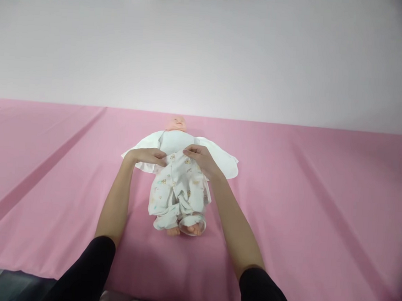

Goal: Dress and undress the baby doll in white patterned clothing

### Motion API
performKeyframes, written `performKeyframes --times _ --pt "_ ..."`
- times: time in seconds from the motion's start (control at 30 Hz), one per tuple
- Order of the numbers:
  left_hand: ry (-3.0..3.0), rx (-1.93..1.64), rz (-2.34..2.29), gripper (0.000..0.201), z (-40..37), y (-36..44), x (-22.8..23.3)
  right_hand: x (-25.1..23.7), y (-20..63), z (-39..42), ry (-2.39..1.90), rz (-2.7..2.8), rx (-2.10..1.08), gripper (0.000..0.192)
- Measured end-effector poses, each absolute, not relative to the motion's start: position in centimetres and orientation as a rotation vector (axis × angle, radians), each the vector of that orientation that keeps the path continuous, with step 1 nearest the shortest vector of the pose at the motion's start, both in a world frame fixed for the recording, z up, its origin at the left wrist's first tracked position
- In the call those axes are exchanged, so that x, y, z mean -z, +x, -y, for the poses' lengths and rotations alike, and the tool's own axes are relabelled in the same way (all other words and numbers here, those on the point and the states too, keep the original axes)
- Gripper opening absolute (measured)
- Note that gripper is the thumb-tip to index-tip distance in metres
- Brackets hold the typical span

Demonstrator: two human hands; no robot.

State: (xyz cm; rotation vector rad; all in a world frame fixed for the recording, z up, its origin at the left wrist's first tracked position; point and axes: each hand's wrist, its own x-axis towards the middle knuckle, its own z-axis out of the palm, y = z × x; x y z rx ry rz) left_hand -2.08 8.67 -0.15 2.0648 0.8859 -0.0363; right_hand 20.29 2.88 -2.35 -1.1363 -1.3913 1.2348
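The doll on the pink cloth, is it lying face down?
No, the doll lies on its back, face up, with both feet pointing toward the camera.

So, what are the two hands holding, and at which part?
Both hands grip the printed baby pants on the doll at the waistband: left hand on its left side, right hand on its right side.

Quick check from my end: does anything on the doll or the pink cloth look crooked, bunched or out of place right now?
The printed pants are bunched and twisted at the cuffs, above the doll's bare feet. Left hand and right hand grip the waistband. The white garment lies splayed open underneath. Pink cloth shows only long creases.
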Motion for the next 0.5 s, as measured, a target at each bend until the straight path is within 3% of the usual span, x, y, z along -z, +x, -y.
performKeyframes --times 0.1,0.5 --pt "2.028 0.027 -0.857 0.029 -9.3 -3.3 0.3 3.3 21.5 -3.5 -1.200 1.413 -1.182 0.029" --pt "2.000 -0.569 -0.790 0.038 -8.4 0.5 1.0 6.1 22.4 -5.4 -1.324 1.560 -0.832 0.030"
